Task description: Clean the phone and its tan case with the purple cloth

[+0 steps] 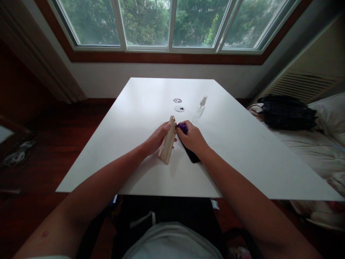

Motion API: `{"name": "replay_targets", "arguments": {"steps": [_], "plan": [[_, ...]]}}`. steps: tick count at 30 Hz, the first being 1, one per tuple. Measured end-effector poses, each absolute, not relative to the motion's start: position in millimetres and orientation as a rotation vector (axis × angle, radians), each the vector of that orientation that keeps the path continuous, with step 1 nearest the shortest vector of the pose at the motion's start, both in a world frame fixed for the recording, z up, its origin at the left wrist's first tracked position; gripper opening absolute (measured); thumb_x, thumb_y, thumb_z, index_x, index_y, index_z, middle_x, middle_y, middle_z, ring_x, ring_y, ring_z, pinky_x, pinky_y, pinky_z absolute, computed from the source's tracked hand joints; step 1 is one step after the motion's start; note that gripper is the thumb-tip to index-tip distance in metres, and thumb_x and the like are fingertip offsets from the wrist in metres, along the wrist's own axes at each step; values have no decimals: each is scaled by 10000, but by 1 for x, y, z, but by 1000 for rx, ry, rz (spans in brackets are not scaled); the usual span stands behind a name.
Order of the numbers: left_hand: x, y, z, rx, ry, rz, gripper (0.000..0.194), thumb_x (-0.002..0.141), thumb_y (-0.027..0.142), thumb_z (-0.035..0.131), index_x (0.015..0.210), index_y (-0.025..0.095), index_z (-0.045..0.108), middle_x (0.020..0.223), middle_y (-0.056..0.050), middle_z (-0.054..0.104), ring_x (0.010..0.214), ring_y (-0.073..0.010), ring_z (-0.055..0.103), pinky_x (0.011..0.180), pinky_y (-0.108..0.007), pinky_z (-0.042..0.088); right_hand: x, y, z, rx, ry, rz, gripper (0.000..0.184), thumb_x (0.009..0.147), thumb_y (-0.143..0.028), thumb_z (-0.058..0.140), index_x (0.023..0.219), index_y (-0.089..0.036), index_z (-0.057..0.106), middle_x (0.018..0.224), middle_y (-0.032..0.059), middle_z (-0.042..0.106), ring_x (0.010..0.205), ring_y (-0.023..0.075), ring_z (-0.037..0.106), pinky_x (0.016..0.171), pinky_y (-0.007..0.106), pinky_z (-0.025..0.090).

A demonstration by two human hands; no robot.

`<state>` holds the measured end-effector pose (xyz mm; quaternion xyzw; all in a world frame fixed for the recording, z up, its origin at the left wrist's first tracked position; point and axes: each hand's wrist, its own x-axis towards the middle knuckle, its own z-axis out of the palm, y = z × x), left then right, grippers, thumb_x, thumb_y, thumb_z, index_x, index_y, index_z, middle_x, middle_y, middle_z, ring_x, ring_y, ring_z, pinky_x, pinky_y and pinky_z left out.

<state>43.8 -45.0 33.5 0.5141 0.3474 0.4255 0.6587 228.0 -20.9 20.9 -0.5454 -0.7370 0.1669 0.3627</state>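
Note:
My left hand (159,136) is closed around a beige phone case (168,144), which stands tilted on its edge above the table. In my right hand (192,136) is a bunched purple cloth (183,127), pressed close to the upper end of the case. Whether the cloth touches the case's inner side is hidden from this angle. Under my right hand a black phone (193,156) lies flat on the white table (134,118), its upper part covered by the hand.
A clear spray bottle (200,108) lies or stands slanted beyond my right hand; I cannot tell which. Two small round flat pieces, one (177,100) behind the other (179,108), lie farther back. To the right is a bed (299,147) with a dark bundle (288,112).

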Motion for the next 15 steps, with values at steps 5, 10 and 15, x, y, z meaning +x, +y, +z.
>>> {"name": "replay_targets", "arguments": {"steps": [5,10,15], "plan": [[44,-44,31,1156,815,936,731,849,816,535,1221,188,558,971,-87,690,796,-196,702,612,-283,589,227,-25,26,-1393,-2027,264,271,963,-405,545,1115,-199,634,932,99,738,809,250,668,703,330,453],[45,-45,32,1249,827,967,670,894,745,542,1282,200,578,994,-67,672,800,-178,682,617,-261,568,225,-27,27,-1423,-2085,176,248,942,-356,588,1128,-199,635,967,112,752,833,268,686,697,329,448],[46,-44,25,1470,789,1070,611,949,571,565,1417,177,558,1222,-111,658,908,-162,655,799,-288,570,222,-28,27,-1521,-2050,198,241,946,-387,603,1067,-185,653,912,125,758,793,265,684,664,317,425]]}}
